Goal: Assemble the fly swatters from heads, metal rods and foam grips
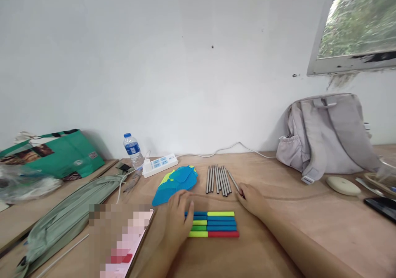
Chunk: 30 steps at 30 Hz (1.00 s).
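My right hand (250,198) is closed around the near end of a thin grey metal rod (233,180), which slants away to the left on the table. Just left of it lies a row of several similar metal rods (218,180), side by side. Coloured foam-like tubes (221,224) in blue, yellow, green and red are stacked in rows nearer to me. Over their left ends rests my left hand (178,216), its fingers apart and holding nothing that I can see; it hides part of the tubes. Beyond that hand is a flat blue and yellow textured piece (177,183).
A white power strip (160,165) and a water bottle (133,151) stand at the back left. Left of me lie a pixelated screen (130,245), a grey-green fabric case (74,216) and a green bag (71,154). A grey backpack (334,133) and a phone (382,212) are on the right.
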Tool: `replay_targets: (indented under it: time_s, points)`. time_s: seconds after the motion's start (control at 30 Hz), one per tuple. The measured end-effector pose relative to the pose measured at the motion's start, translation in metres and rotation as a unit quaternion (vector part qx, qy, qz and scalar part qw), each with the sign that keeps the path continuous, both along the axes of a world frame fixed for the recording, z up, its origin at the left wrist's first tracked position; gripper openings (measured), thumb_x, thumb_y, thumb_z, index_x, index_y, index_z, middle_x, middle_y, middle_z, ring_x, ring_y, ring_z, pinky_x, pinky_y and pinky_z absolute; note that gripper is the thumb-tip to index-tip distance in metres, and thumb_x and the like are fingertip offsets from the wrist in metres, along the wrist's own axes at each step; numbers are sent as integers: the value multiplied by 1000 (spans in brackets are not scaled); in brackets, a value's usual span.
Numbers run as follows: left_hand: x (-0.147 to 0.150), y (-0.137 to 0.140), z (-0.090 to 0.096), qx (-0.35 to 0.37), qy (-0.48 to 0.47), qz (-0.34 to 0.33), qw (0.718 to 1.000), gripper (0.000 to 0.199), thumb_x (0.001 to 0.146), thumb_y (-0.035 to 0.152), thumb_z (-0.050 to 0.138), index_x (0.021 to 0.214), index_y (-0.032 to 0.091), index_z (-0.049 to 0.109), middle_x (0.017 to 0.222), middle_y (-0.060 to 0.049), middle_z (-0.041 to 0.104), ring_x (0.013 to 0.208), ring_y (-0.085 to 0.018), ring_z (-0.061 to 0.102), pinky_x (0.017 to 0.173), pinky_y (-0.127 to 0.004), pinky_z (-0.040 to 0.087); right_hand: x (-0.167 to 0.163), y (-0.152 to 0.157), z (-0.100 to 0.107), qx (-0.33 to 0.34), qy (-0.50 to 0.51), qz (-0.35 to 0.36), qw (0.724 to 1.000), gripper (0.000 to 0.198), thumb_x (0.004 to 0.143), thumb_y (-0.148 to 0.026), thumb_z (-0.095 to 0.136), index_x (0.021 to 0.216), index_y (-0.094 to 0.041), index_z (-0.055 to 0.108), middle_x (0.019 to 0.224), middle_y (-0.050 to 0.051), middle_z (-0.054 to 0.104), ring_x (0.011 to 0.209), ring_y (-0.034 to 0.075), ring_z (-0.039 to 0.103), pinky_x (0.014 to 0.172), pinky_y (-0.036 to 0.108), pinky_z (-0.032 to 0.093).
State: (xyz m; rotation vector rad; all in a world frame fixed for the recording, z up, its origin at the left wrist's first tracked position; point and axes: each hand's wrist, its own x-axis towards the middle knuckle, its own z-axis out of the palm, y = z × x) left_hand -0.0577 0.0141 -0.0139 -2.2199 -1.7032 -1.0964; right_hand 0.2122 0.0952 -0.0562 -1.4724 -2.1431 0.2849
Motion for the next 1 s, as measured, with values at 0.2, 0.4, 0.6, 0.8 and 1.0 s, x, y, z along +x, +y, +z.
replay_targets:
  time_s: [0.2,0.4,0.6,0.8,1.0]
  points:
    - [-25,67,4,-95,2,92,991,43,76,12,39,119,6,41,125,-18,47,119,-25,41,100,-39,32,15,-12,-1,-14,44,4,999,8,79,-23,40,73,-22,34,58,-3,47,56,14,46,54,24,31]
    - [-43,102,0,-174,25,95,980,62,63,17,54,123,10,42,132,-15,44,124,-28,36,103,-38,26,36,-29,-7,-19,236,-36,971,19,79,-38,43,71,-23,35,58,-5,42,54,13,43,53,25,34]
    - [-43,101,0,-208,39,99,972,60,64,24,55,122,10,45,127,-16,49,117,-31,45,97,-40,33,44,-30,-6,-101,487,-78,864,33,69,-52,54,75,-23,40,58,-4,50,50,13,43,49,26,34]
    - [-26,88,4,-174,72,59,980,52,65,23,52,117,16,52,119,-13,53,107,-33,51,89,-41,38,38,-30,-8,-125,589,-104,792,37,63,-48,62,87,-24,46,58,-4,51,47,14,42,45,27,31]
    - [-21,83,12,-173,105,40,979,45,64,22,53,109,17,58,110,-12,56,88,-29,60,79,-39,44,34,-35,-2,-132,595,-82,788,38,60,-43,67,85,-23,46,52,-6,46,49,13,44,48,26,32]
